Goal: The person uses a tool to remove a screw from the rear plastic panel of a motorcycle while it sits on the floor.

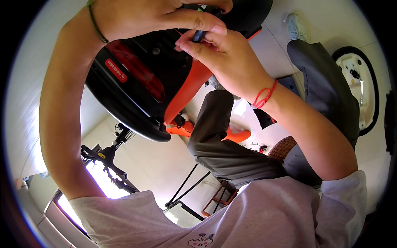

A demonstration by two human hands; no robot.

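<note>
At the top, my right hand [233,60] pinches the dark knurled grip of a slim tool [199,35] between thumb and fingertips. My left hand [169,17] is closed around the tool's black upper part, its thumb lying along it. The tool's exact kind is unclear, and its upper end is partly hidden by the fingers. Both hands are over the black and orange rear of a scooter [186,93]. Below my left wrist are its red tail light [138,74] and curved black rail [124,120]. A round fastener [156,51] shows in the black panel beside the hands.
At the right, a white panel with a black rim [376,95] lies on the floor with a wrench [362,93] on it. An orange part [239,136] lies near my knee. Dark handlebars [108,155] stand at the left. I sit by a woven brown seat [282,148].
</note>
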